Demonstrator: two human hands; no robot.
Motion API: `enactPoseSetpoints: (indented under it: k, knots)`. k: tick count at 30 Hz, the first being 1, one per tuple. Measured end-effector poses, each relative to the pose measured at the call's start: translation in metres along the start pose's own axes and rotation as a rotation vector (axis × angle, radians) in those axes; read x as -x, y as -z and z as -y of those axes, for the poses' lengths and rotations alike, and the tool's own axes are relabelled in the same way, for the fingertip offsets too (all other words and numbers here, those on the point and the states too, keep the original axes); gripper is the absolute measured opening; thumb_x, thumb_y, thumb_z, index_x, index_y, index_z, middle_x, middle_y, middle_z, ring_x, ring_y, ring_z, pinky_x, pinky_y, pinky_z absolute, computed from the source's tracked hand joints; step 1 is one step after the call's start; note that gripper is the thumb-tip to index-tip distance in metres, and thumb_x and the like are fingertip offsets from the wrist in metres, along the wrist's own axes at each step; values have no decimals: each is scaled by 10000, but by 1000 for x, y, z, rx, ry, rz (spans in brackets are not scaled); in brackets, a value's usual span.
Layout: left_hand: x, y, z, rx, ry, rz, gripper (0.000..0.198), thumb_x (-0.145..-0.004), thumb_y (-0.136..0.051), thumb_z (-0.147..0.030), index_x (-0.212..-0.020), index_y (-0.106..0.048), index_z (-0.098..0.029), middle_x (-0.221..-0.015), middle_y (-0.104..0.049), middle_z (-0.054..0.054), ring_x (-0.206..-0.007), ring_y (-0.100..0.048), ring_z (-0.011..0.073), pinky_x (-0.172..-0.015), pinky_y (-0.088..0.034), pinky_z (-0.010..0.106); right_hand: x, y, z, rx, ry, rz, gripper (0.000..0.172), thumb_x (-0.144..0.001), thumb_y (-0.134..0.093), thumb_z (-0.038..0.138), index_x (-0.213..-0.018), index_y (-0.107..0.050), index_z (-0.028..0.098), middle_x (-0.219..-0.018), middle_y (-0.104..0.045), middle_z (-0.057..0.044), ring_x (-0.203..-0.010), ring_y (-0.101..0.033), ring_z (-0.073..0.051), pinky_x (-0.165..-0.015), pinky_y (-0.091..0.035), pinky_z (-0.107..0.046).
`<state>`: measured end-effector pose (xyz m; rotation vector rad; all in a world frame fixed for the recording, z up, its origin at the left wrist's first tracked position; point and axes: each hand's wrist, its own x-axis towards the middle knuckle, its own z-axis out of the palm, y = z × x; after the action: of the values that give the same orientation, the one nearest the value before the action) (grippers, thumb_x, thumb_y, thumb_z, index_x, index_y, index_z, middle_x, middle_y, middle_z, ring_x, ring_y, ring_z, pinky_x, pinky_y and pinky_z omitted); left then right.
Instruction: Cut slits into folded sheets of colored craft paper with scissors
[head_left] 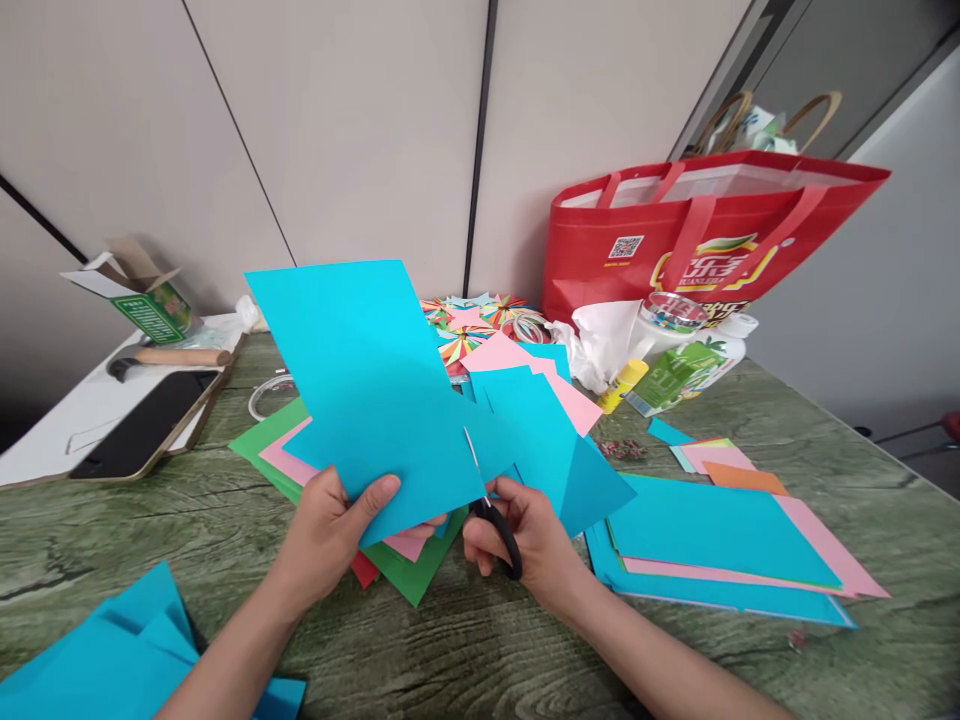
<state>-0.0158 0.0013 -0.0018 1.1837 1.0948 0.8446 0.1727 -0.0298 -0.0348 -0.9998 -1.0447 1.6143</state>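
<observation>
My left hand [337, 525] pinches a large blue sheet of paper [360, 370] near its lower edge, thumb on top, and holds it raised and tilted above the table. In my right hand [525, 530] is a pair of scissors [499, 530] with black handles; the blades meet the sheet's right edge, partly hidden by paper. Beneath the raised sheet lie green paper [420, 580] and pink paper, largely covered. More cut blue pieces [525, 420] and pink pieces [499, 352] overlap just beyond the scissors.
Blue paper [720, 530] is stacked at right, and blue pieces [112, 640] lie front left. A phone [146, 425] and a hammer [172, 357] rest at left. Behind stand a red bag [622, 240], a yellow glue stick [624, 385], a carton [686, 375] and colourful paper crafts [465, 320].
</observation>
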Motion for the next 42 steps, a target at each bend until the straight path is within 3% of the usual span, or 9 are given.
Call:
enactPoseSetpoints:
  k: [5,9,15,21,33,42]
  knots:
    - [2,-5,-1,-22,-4,25,223,-726,-593,-355,-790,-701,-172,-797,-737,68,-730,-676,256,-664,-545,364,-2,1,2,-55,96,13,408,-554,-752,402,-828,-534,193,-782,-671,-43,-707,-612,-202,-648,-481,-324]
    - [3,-8,-2,-73,0,76,249,-744,-563,-367,-673,-701,-172,-685,-735,61,-666,-678,249,-655,-545,361,-2,1,6,-48,54,-25,425,-515,-764,428,-800,-542,203,-850,-680,-66,-791,-610,-260,-681,-474,-362]
    - [2,-6,-1,-44,10,58,213,-745,-571,-341,-702,-693,-173,-717,-738,50,-689,-677,242,-668,-549,358,-1,-1,10,-39,23,-55,489,-430,-756,523,-720,-549,189,-722,-671,-56,-724,-602,-257,-601,-459,-331]
    - [2,-9,-1,70,24,89,193,-755,-568,-317,-734,-679,-161,-693,-735,54,-648,-679,239,-624,-562,369,-1,-2,11,-62,-21,-124,467,-347,-813,432,-614,-523,181,-521,-573,8,-520,-518,-164,-483,-415,-272]
    - [3,-11,-3,85,22,107,174,-781,-548,-281,-745,-673,-165,-675,-737,25,-642,-683,203,-617,-571,317,0,0,4,-21,10,-114,394,-477,-764,434,-602,-502,168,-503,-559,10,-430,-441,-100,-416,-356,-229]
    - [2,-10,-3,36,-7,110,196,-783,-542,-283,-722,-680,-158,-714,-740,34,-648,-684,221,-601,-572,322,0,2,0,15,32,-105,343,-553,-724,409,-611,-489,166,-481,-546,13,-397,-432,-89,-394,-338,-223]
